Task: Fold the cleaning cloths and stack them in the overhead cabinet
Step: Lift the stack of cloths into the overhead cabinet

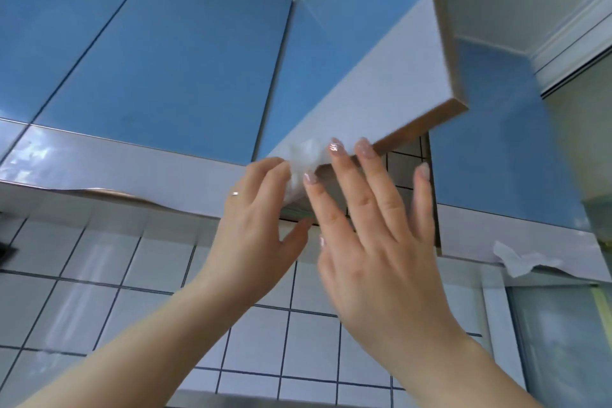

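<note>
A white cleaning cloth (306, 161) sits at the open overhead cabinet's (364, 76) lower edge, beside its swung-out door; the left hand (255, 219) pinches its near side, while the right hand (374, 225) is spread flat, fingertips against the door edge; the cloth looks light, soft and floppy, so a hold across the folded edge would likely keep it together; no readable labels or writing.

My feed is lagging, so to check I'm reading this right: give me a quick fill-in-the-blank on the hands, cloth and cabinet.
1. The folded white cleaning cloth is held by the ___ hand.
2. The right hand has its fingers ___.
3. The white-faced overhead cabinet door stands ___.
4. The left hand wears a thin ___.

Missing: left; spread; open; ring
</note>
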{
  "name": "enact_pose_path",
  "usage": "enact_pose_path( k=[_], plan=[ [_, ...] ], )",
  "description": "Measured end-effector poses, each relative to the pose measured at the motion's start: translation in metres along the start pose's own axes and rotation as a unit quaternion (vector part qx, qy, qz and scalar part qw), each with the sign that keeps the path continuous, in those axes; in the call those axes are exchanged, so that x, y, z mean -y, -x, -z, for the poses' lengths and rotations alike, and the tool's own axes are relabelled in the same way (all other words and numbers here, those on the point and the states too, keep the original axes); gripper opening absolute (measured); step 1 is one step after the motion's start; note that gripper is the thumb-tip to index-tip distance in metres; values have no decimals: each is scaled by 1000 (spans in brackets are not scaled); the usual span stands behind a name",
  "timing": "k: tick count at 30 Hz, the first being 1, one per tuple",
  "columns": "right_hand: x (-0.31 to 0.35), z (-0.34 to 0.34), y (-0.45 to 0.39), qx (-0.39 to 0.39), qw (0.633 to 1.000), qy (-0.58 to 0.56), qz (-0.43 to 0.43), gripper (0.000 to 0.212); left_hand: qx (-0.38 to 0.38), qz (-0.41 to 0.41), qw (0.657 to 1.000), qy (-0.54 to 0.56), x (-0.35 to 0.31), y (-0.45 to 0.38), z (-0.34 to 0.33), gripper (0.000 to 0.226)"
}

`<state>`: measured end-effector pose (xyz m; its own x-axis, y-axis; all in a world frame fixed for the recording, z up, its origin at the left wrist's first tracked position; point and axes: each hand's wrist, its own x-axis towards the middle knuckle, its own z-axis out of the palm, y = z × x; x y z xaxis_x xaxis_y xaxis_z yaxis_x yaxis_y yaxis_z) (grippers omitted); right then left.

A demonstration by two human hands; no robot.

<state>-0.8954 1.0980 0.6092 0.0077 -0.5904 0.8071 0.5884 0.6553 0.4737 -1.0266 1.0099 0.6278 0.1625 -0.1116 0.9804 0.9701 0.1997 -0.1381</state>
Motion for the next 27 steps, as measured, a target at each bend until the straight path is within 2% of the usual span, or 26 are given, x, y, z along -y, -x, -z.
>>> enact_pose_path(
  k=[6,13,18,27],
  plan=[
    [-26,-20,36,39,996,7,-74,58,-16,-113,990,-80,-19,1,-26,66],
    [-64,-68,93,113,984,-9,-137,65,46,-129,974,-182,-35,7,-89,67],
    [-80,-110,121,177,973,-39,-142,88,59,-110,960,-252,-32,15,-134,55],
    [-88,-148,142,207,965,-95,-132,90,104,-94,931,-336,-28,24,-160,63]
  ],
)
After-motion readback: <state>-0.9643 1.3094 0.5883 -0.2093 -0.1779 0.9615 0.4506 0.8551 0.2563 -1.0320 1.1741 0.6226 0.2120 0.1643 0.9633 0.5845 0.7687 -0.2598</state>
